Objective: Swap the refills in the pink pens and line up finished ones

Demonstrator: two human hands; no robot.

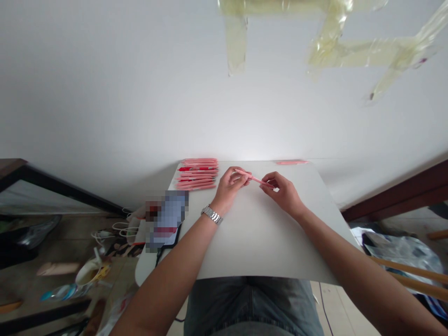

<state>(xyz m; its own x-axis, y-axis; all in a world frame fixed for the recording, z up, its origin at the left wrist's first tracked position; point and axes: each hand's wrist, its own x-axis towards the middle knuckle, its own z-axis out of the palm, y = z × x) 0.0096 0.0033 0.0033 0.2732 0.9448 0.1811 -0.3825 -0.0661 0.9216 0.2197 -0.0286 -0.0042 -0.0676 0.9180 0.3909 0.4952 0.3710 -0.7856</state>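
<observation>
A slim pink pen (256,179) is held between both hands above the white table, slanting down to the right. My left hand (231,183), with a metal watch (212,214) at its wrist, pinches the pen's upper left part. My right hand (282,192) grips the lower right end between thumb and fingers, which partly hide it. Left of my left hand lies a row of pink pens (196,178), several side by side, with a darker red pen (198,169) among them. One more pink pen (292,163) lies at the table's back right edge.
The white table (266,242) stands against a white wall (140,93) with yellowed tape (280,7) on it. A blurred-out rectangular object (168,219) with a cable lies at the left edge. A cup (89,273) and bottle (61,293) are on the floor; plastic bags (413,249) lie at right.
</observation>
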